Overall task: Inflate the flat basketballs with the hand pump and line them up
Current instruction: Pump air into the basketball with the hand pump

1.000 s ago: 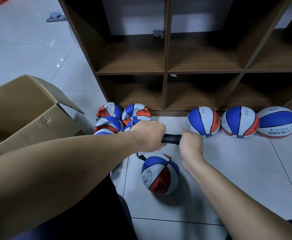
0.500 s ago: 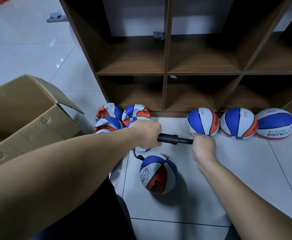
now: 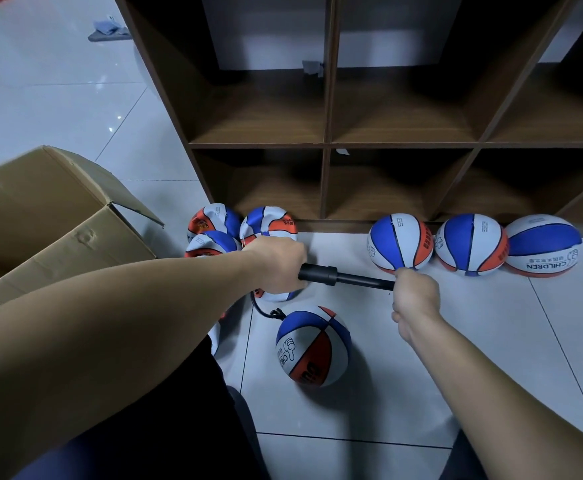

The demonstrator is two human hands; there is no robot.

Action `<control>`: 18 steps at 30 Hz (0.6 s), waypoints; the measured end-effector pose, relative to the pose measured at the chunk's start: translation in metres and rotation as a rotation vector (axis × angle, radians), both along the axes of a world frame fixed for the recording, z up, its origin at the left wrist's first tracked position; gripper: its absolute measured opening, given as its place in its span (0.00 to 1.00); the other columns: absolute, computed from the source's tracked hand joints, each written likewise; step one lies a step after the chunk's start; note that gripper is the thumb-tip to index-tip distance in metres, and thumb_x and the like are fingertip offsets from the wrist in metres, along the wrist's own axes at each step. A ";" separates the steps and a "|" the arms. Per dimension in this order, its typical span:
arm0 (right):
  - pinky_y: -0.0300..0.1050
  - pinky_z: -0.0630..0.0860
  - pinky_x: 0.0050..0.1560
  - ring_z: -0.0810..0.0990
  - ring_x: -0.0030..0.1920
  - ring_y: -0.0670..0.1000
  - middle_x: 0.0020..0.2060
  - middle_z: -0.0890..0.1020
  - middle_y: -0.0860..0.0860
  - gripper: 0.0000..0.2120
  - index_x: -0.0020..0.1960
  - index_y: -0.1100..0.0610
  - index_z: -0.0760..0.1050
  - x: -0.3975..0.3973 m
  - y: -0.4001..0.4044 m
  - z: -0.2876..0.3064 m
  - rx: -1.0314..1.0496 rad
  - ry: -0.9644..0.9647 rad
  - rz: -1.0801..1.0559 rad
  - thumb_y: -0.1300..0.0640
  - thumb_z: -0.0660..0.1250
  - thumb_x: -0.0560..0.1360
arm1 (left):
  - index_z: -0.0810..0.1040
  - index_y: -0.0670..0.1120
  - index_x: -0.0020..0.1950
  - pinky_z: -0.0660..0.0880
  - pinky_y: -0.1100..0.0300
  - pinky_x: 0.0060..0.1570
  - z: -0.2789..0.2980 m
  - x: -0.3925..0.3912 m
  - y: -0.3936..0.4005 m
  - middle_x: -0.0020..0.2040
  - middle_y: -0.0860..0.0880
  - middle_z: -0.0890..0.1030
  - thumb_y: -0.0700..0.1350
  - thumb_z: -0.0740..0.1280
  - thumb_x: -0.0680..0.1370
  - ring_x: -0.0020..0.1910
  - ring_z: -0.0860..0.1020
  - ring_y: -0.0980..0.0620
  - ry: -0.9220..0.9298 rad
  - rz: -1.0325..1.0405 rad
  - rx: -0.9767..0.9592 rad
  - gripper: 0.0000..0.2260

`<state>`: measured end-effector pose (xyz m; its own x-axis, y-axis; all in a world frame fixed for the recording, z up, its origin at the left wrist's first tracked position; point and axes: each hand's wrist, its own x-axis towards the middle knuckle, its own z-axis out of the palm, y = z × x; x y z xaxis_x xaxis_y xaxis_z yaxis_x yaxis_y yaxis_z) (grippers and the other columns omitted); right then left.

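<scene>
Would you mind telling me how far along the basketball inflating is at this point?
Done: three round basketballs lined up by the shelf. In hand: the left hand grips the pump, the right hand its handle, hose in the floor ball. Left: crumpled flat balls piled at left.

We see our two forearms bare to the frame's edge, our left hand (image 3: pixel 276 266) and right hand (image 3: pixel 416 294) ungloved, no rings or watch showing. Dark clothing, perhaps navy trousers (image 3: pixel 165 427), covers our legs.
</scene>
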<state>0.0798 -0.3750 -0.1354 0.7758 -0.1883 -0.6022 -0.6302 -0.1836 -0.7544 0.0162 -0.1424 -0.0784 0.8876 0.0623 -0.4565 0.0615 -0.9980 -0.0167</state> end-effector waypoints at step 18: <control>0.48 0.67 0.38 0.69 0.33 0.57 0.32 0.72 0.53 0.14 0.37 0.59 0.70 -0.041 0.057 0.012 -0.036 -0.085 0.127 0.61 0.58 0.81 | 0.72 0.51 0.39 0.75 0.55 0.35 -0.005 -0.008 -0.025 0.36 0.50 0.77 0.56 0.65 0.83 0.34 0.77 0.49 -0.073 -0.055 -0.029 0.16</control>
<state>0.0384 -0.3180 -0.1236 0.8428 -0.1053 -0.5278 -0.5340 -0.2859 -0.7957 0.0084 -0.1675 -0.0834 0.9204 0.0003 -0.3910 0.0064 -0.9999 0.0143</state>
